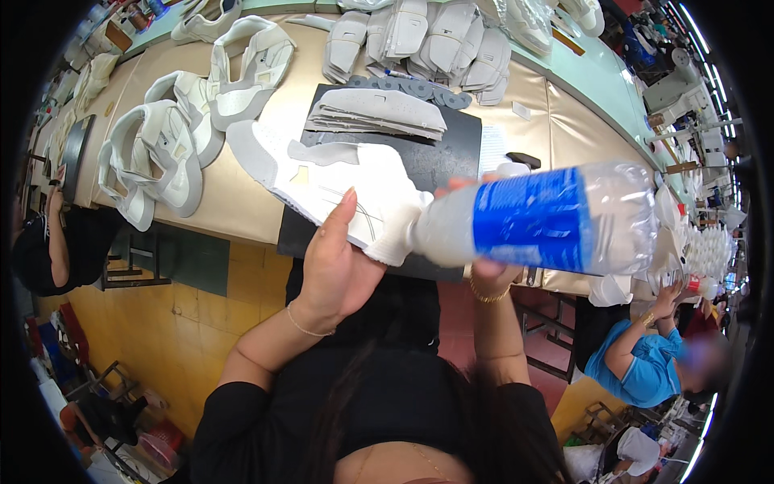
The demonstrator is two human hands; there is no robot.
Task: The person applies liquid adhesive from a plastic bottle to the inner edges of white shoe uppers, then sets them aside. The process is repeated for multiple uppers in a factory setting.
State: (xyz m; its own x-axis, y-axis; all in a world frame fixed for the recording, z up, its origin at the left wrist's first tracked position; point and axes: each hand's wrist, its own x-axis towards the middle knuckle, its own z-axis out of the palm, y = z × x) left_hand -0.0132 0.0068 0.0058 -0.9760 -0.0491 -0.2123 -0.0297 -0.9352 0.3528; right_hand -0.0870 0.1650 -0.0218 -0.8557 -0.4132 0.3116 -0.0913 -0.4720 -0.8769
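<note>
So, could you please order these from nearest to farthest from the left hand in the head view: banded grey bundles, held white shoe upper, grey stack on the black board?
1. White shoe upper, held in the left hand.
2. Grey stack, on the black board beyond the shoe upper.
3. Banded grey bundles, farther back on the table.

On beige-covered table (pixel 234 206), white shoes (pixel 173 165) were grouped at left; banded grey pieces (pixel 451 36) were stacked farther back. Black board (pixel 455 149) was laid centrally, pale cutouts (pixel 375 111) piled on it, grey discs (pixel 415 89) lined behind these.
</note>
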